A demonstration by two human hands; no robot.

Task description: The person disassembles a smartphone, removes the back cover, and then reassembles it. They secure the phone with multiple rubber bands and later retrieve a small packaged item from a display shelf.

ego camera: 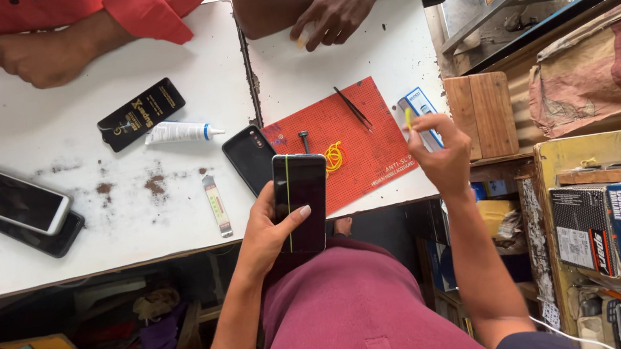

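Observation:
My left hand [267, 232] holds a black smartphone [300, 200] upright over my lap, thumb on its screen; a thin light line runs down the glass. My right hand [441, 153] pinches a small yellow pick [407, 119] at the right edge of a red anti-slip mat [353, 131]. On the mat lie black tweezers [353, 106], a yellow coiled band [334, 155] and a small screwdriver [305, 142]. A second black phone [249, 157] lies face down at the mat's left edge.
On the white table [71, 112] lie a glue tube [181, 132], a black flat packet [141, 114], a narrow metal blade [216, 205] and two stacked phones [20, 205]. Two other people rest hands at the far side. Boxes and shelves crowd the right.

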